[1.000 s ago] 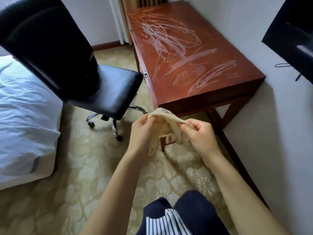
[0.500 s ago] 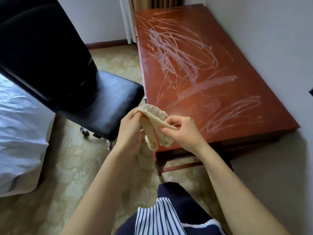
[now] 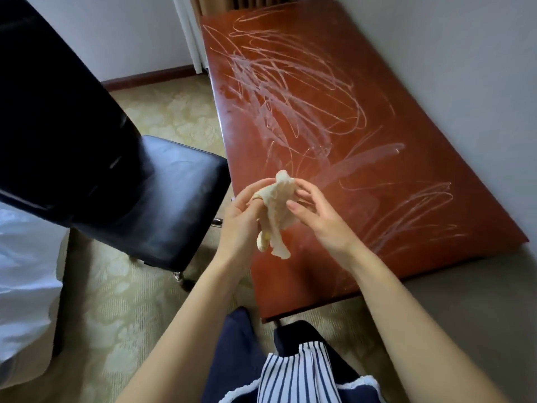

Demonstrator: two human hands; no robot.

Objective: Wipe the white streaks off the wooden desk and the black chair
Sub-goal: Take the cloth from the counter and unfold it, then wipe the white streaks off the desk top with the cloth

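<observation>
The reddish wooden desk (image 3: 436, 199) stands against the right wall, its top covered with white scribbled streaks (image 3: 290, 91). A black leather chair (image 3: 174, 196) stands left of it, its tall back filling the upper left. I see no streaks on the chair from here. Above the desk's near left part, my left hand (image 3: 241, 219) grips a crumpled cream cloth (image 3: 276, 213) that hangs down from it. My right hand (image 3: 316, 216) is beside the cloth with its fingers spread and fingertips touching the fabric.
A white bed (image 3: 26, 271) lies at the left edge. Patterned beige carpet (image 3: 116, 301) covers the floor between bed, chair and desk. A curtain and wall close off the far end. My legs and striped clothing show at the bottom.
I have stepped closer, so the desk now lies under my hands. My right hand has loosened from pinching the cloth to spread fingers. The cloth now hangs from my left hand.
</observation>
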